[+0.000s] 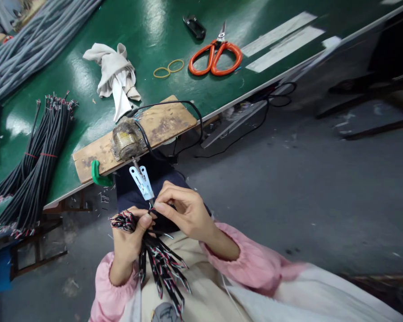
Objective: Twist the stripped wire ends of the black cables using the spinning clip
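My left hand [129, 239] is closed around a bundle of black cables [163, 264], whose stripped ends show red, white and black wires. Thumb and forefinger of that hand also pinch one cable near its tip. My right hand [184, 212] is closed in a pinch at the end of this same cable, where thin wires stick out; the exact grip is partly hidden. Just above the fingertips is a light blue clip [142, 182], fixed to the shaft of a small motor [126, 138]. The motor sits on a wooden board [168, 118] at the table edge.
A green clamp [100, 174] grips the board. On the green table [147, 44] lie a white cloth [116, 74], orange-handled scissors [216, 58], a black cutter [194, 27], rubber bands [168, 69], paper strips [285, 42], black cable bundles [43, 161] and grey cables [36, 49]. A power cord [199, 120] loops over the edge.
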Motion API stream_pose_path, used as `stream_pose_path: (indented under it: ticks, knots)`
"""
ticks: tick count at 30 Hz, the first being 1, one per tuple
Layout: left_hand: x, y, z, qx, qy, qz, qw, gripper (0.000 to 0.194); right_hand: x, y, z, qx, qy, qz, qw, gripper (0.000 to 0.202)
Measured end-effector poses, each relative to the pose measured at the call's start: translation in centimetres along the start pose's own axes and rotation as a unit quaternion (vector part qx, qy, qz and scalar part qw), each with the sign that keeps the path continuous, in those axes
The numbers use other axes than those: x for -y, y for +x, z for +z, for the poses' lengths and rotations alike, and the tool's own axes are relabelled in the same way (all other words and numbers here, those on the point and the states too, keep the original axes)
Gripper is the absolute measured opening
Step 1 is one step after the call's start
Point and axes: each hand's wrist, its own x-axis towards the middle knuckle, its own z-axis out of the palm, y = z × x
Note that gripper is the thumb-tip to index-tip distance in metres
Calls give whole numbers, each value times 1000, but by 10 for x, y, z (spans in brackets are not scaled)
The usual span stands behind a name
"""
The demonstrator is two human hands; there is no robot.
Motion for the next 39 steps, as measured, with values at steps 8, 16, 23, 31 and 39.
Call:
stream_pose_path:
  ticks: [8, 16, 23, 31, 39]
  knots:
    - [-9, 0, -1, 23, -2, -6, 1000, 31, -12, 4, -8, 28, 3, -65, 997, 19]
    - [-7, 5, -3, 24, 18, -2, 1000, 21, -8, 0, -1, 15, -29, -102, 994, 19]
    - [-14, 6, -4, 45, 20, 58, 997, 7, -15, 13, 3, 130, 284, 239, 919, 50]
    - [-17, 3, -5, -8, -35, 92, 995, 6, 4, 61, 13, 74, 287, 245, 923, 59]
    - [-29, 4, 12, -55, -58, 11, 997, 8, -6, 54, 20, 119, 460, 307, 824, 50]
